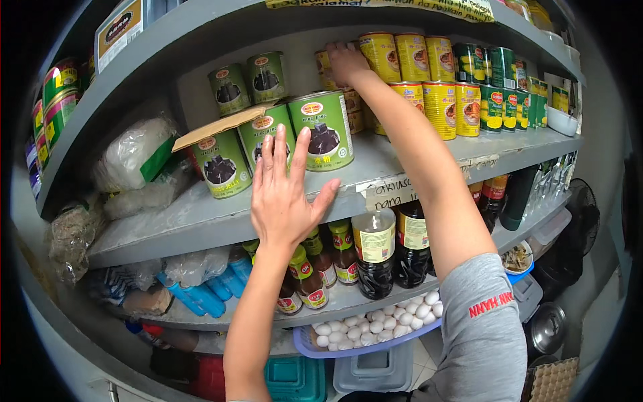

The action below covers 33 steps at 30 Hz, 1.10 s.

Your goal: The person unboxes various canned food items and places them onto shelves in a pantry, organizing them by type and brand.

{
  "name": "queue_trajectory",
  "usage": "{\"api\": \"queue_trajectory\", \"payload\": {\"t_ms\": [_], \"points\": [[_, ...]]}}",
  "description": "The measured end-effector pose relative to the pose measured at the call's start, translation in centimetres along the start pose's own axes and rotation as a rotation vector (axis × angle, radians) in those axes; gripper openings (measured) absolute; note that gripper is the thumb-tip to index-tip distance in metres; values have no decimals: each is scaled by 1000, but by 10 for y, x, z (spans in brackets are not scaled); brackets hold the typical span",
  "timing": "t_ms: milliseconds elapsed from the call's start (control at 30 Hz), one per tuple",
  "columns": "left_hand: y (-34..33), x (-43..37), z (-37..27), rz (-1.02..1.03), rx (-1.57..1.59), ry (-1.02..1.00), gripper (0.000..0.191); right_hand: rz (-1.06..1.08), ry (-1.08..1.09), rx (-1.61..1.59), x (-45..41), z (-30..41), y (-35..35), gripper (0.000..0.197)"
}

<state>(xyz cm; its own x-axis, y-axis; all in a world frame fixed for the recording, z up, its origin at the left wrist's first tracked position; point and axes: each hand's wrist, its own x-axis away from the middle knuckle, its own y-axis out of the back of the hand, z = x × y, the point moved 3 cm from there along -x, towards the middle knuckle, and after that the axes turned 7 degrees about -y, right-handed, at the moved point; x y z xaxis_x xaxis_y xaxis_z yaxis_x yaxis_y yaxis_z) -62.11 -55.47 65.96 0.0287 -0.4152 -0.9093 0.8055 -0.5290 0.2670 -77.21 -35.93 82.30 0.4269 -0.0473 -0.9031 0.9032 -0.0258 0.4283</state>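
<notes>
My left hand (284,201) is raised with its fingers apart, in front of the large green grass jelly cans (324,131) on the middle shelf. A flat cardboard piece (218,128) lies over the left cans, and smaller green cans (267,77) stand behind. My right hand (345,63) reaches to the back of the same shelf, at a yellow can (324,68) left of the stacked yellow cans (379,56). Its fingertips are partly hidden, so its hold on the can is unclear.
Del Monte cans (491,108) and a white bowl (562,121) stand right on the shelf, plastic bags (135,151) left. Sauce bottles (304,281) and large dark-liquid bottles (374,256) stand below. Lower down, a purple tray (371,349) holds white eggs (369,326). Shelf edges (201,241) run across the view.
</notes>
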Motion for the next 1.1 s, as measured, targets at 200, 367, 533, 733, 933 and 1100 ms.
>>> {"api": "queue_trajectory", "payload": {"t_ms": [200,367,533,733,933,1100], "points": [[2,3,2,-16,-15,7,72,-39,-59,-312,10,3,13,51],[0,-2,-7,-29,-1,10,72,-96,-153,-422,21,-8,35,41],[1,4,2,16,-13,23,71,-412,136,-500,90,-19,123,46],[4,-14,-3,-53,86,170,76,-46,-183,-348,186,-117,163,49],[-9,-32,-12,-93,74,283,82,-129,-165,-212,206,-172,139,56],[-3,-26,-6,-130,8,182,75,-218,83,-533,177,-72,136,32]]}}
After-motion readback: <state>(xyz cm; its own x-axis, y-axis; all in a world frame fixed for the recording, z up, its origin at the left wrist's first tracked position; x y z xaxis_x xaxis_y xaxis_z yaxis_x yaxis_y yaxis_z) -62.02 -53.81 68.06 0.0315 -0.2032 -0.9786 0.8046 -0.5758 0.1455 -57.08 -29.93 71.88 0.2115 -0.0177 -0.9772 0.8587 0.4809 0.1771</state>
